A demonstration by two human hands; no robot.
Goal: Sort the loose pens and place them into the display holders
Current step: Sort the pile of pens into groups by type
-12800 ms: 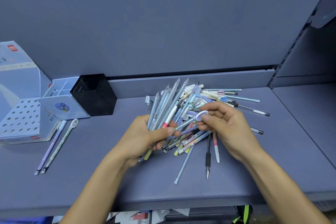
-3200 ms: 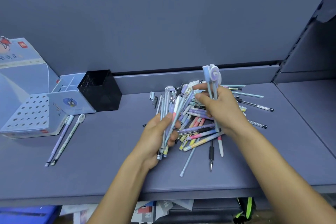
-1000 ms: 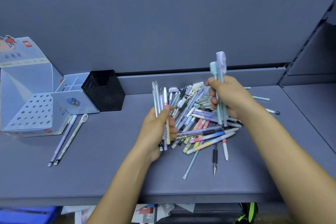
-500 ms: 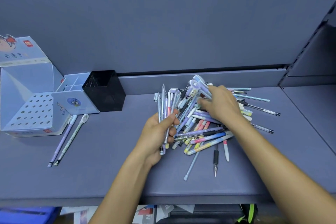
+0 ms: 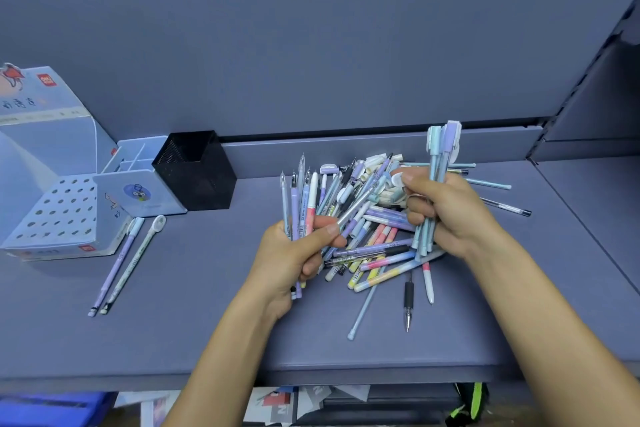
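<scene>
A heap of loose pastel pens [image 5: 372,229] lies on the grey shelf [image 5: 207,322]. My left hand [image 5: 294,256] grips a fan of several slim pens [image 5: 299,198], tips pointing up, at the heap's left side. My right hand [image 5: 446,211] holds a small upright bundle of capped blue and lilac pens [image 5: 440,156] over the heap's right side. At the far left stand the display holders: a perforated cardboard box [image 5: 59,215], a pale blue compartment holder [image 5: 138,184] and a black mesh cup [image 5: 194,177].
Two long pens [image 5: 128,260] lie side by side in front of the perforated box. A black pen [image 5: 408,302] and a thin blue pen [image 5: 363,312] lie loose near the shelf's front edge. A raised ledge runs along the back.
My right hand has lifted out of the heap with its bundle of capped pens, now upright again. My left hand has kept its fan of pens in about the same place.
</scene>
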